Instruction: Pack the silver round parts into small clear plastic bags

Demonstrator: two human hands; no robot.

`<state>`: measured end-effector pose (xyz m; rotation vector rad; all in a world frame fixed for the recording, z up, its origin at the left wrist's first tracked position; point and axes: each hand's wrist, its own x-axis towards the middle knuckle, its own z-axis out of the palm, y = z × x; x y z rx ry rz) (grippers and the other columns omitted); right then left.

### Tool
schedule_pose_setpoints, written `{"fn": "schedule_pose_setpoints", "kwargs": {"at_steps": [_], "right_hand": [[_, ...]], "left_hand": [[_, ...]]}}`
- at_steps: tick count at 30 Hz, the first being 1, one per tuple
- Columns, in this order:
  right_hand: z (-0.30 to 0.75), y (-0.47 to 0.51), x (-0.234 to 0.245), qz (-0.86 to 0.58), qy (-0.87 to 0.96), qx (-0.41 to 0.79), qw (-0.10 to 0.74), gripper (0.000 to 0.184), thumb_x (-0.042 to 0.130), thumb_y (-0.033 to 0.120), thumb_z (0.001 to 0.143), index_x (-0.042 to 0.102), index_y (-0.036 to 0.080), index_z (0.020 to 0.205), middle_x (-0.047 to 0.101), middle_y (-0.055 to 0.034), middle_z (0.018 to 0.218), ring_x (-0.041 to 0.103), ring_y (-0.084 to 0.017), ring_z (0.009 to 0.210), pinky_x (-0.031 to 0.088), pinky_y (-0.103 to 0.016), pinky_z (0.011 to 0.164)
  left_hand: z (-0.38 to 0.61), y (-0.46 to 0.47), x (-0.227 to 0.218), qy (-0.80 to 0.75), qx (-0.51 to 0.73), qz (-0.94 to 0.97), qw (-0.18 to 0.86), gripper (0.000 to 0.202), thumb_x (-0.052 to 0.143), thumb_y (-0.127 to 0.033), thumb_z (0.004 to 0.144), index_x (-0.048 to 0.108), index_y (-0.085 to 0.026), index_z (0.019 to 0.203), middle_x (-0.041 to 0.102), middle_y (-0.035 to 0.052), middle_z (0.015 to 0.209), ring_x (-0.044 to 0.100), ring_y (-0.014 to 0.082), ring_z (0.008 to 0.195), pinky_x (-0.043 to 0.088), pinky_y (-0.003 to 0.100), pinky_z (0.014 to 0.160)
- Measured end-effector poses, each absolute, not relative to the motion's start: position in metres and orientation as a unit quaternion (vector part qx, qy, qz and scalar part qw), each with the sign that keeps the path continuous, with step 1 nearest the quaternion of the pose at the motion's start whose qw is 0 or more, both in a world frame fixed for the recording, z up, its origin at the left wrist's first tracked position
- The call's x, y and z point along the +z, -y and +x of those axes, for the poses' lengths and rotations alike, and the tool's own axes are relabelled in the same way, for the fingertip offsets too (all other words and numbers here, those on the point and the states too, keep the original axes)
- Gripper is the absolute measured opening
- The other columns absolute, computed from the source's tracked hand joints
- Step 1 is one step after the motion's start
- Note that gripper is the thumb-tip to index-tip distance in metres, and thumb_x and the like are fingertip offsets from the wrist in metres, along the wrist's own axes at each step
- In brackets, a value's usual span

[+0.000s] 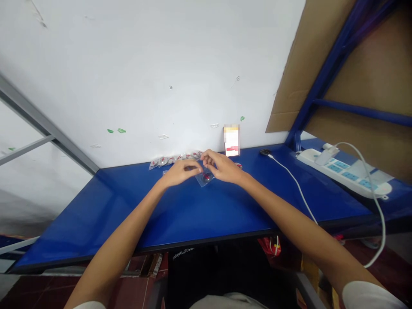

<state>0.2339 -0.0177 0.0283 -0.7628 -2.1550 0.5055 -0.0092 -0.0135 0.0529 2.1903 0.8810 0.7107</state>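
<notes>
Over the blue table (180, 214), both my hands meet at a small clear plastic bag (202, 180). A dark round piece with a red mark shows inside it. The thumb and fingers of my left hand (180, 172) close on the bag's left upper edge. My right hand (225, 167) has its fingers curled and pinched at the bag's upper right side, partly covering it. Behind my hands, several similar bags (163, 161) with round pieces lie in a row along the wall. Another bag (238, 165) peeks out past my right hand.
An upright card or box (232, 140), partly blurred out, leans at the wall. To its right lies a black round device (265, 152) with a white cable (298, 184). A white power strip (344, 171) sits at the right, beside a blue metal frame (317, 86).
</notes>
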Motion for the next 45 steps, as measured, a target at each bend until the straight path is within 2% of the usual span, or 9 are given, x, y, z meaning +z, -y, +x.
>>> {"fn": "schedule_pose_setpoints", "kwargs": {"at_steps": [6, 11, 14, 17, 20, 26, 31, 37, 45], "right_hand": [[0.232, 0.022, 0.032, -0.278, 0.849, 0.214, 0.395, 0.025, 0.056, 0.012, 0.100, 0.057, 0.027, 0.121, 0.070, -0.0046, 0.110, 0.067, -0.020, 0.091, 0.055, -0.038, 0.085], [0.235, 0.020, 0.040, -0.271, 0.804, 0.218, 0.482, 0.021, 0.065, 0.023, 0.100, 0.060, 0.025, 0.121, 0.069, -0.0076, 0.121, 0.067, -0.024, 0.109, 0.056, -0.044, 0.099], [0.240, 0.013, 0.041, -0.305, 0.743, 0.258, 0.536, 0.034, 0.073, 0.034, 0.098, 0.058, 0.025, 0.126, 0.066, -0.0103, 0.133, 0.066, -0.026, 0.121, 0.055, -0.048, 0.108], [0.241, 0.005, 0.034, -0.319, 0.693, 0.414, 0.496, 0.044, 0.074, 0.043, 0.098, 0.055, 0.025, 0.133, 0.071, -0.0115, 0.129, 0.072, -0.026, 0.115, 0.062, -0.049, 0.100], [0.236, 0.001, 0.024, -0.306, 0.644, 0.556, 0.427, 0.036, 0.062, 0.049, 0.107, 0.061, 0.020, 0.128, 0.078, -0.0131, 0.110, 0.080, -0.026, 0.094, 0.069, -0.045, 0.085], [0.228, -0.001, 0.015, -0.299, 0.626, 0.579, 0.429, 0.036, 0.060, 0.048, 0.110, 0.070, 0.015, 0.123, 0.082, -0.0142, 0.100, 0.084, -0.026, 0.083, 0.071, -0.034, 0.068], [0.231, 0.001, 0.018, -0.279, 0.624, 0.600, 0.417, 0.039, 0.055, 0.048, 0.113, 0.070, 0.014, 0.124, 0.082, -0.0162, 0.106, 0.084, -0.026, 0.084, 0.071, -0.034, 0.069], [0.231, 0.003, 0.019, -0.275, 0.601, 0.624, 0.416, 0.041, 0.052, 0.050, 0.114, 0.069, 0.016, 0.127, 0.081, -0.0162, 0.112, 0.084, -0.025, 0.087, 0.070, -0.034, 0.073], [0.234, -0.001, 0.016, -0.241, 0.579, 0.664, 0.407, 0.038, 0.056, 0.045, 0.112, 0.068, 0.015, 0.132, 0.080, -0.0182, 0.119, 0.083, -0.026, 0.090, 0.070, -0.039, 0.080]], "left_hand": [[-0.008, 0.013, 0.045, -0.350, 0.240, 0.792, 0.439, 0.029, 0.078, -0.043, 0.088, 0.085, -0.025, 0.110, 0.080, 0.0057, 0.086, 0.075, 0.0201, 0.075, 0.063, 0.035, 0.075], [-0.007, 0.009, 0.042, -0.372, 0.319, 0.729, 0.478, 0.030, 0.083, -0.042, 0.086, 0.087, -0.020, 0.106, 0.083, 0.0100, 0.102, 0.077, 0.0241, 0.092, 0.065, 0.038, 0.087], [-0.008, 0.004, 0.039, -0.371, 0.395, 0.669, 0.509, 0.033, 0.086, -0.042, 0.085, 0.086, -0.018, 0.107, 0.082, 0.0128, 0.111, 0.077, 0.0266, 0.100, 0.064, 0.042, 0.093], [-0.010, -0.002, 0.036, -0.359, 0.453, 0.615, 0.537, 0.033, 0.086, -0.040, 0.085, 0.085, -0.016, 0.107, 0.081, 0.0149, 0.116, 0.077, 0.0269, 0.106, 0.063, 0.043, 0.099], [-0.010, -0.003, 0.035, -0.343, 0.466, 0.609, 0.542, 0.033, 0.082, -0.042, 0.089, 0.084, -0.016, 0.109, 0.079, 0.0167, 0.124, 0.076, 0.0284, 0.114, 0.063, 0.045, 0.102], [-0.012, 0.005, 0.045, -0.330, 0.380, 0.672, 0.544, 0.038, 0.076, -0.046, 0.094, 0.084, -0.019, 0.120, 0.076, 0.0185, 0.131, 0.073, 0.0330, 0.121, 0.065, 0.045, 0.096], [-0.016, 0.006, 0.051, -0.341, 0.355, 0.696, 0.523, 0.036, 0.078, -0.043, 0.092, 0.085, -0.024, 0.121, 0.077, 0.0158, 0.129, 0.075, 0.0291, 0.112, 0.066, 0.040, 0.088], [-0.017, 0.004, 0.050, -0.363, 0.361, 0.704, 0.493, 0.040, 0.078, -0.047, 0.090, 0.086, -0.019, 0.118, 0.081, 0.0150, 0.107, 0.075, 0.0245, 0.092, 0.064, 0.037, 0.079], [-0.015, 0.005, 0.051, -0.367, 0.378, 0.677, 0.514, 0.043, 0.079, -0.049, 0.089, 0.085, -0.015, 0.115, 0.080, 0.0167, 0.109, 0.075, 0.0236, 0.087, 0.063, 0.035, 0.074]]}}
